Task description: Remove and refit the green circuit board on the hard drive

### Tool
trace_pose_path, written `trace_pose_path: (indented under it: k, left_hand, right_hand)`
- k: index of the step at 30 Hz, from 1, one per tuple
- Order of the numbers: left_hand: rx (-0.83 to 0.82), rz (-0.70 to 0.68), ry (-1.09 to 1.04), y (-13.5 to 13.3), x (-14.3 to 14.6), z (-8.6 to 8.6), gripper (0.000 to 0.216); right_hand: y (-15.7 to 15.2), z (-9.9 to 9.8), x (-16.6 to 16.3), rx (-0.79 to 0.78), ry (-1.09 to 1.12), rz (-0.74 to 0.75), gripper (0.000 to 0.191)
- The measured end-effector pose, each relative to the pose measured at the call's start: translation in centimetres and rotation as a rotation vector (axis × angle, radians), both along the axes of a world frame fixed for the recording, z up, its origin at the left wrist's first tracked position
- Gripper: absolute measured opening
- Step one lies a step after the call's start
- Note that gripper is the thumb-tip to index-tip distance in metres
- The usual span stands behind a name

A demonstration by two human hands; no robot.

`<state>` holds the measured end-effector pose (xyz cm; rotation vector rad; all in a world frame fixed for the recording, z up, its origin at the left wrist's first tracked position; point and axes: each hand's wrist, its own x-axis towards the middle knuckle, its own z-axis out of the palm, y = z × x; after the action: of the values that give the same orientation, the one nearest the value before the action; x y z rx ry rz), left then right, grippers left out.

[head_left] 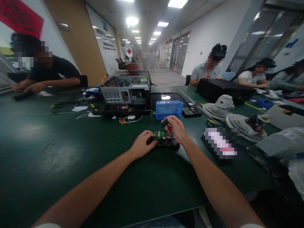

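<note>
A black hard drive [166, 144] with a green circuit board on top lies on the dark green table [71, 148] in front of me. My left hand [142, 145] is closed on the drive's left end, holding it down. My right hand [175, 128] hovers over its right half, fingers pinched round a small dark-handled tool [165, 123] that points down at the board. The tool's tip is hidden behind my fingers.
A blue plastic box [169, 109] and a second hard drive [192, 111] sit just beyond. An open computer case [127, 95] stands farther back left. Two fan grilles [239, 122] lie at right. Several people sit around the table's far sides.
</note>
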<state>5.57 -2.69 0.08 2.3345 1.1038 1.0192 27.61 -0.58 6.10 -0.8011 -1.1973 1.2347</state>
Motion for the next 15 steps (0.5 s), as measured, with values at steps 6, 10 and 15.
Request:
trace_pose_path:
  k: [6,10,15]
  left_hand:
    - [0.011,0.004,0.016,0.14,-0.01,-0.28,0.031]
    - [0.001,0.005,0.016,0.09,0.01,-0.21,0.031]
    - [-0.01,0.0,0.012,-0.04,0.08,0.11,0.031]
  right_hand:
    - [-0.35,0.17,0.03,0.136,-0.161,-0.047,0.019]
    - [-0.55,0.15,-0.13,0.102,-0.158,0.015,0.022]
    - [-0.68,0.22,-0.49,-0.051,-0.032,0.092,0.023]
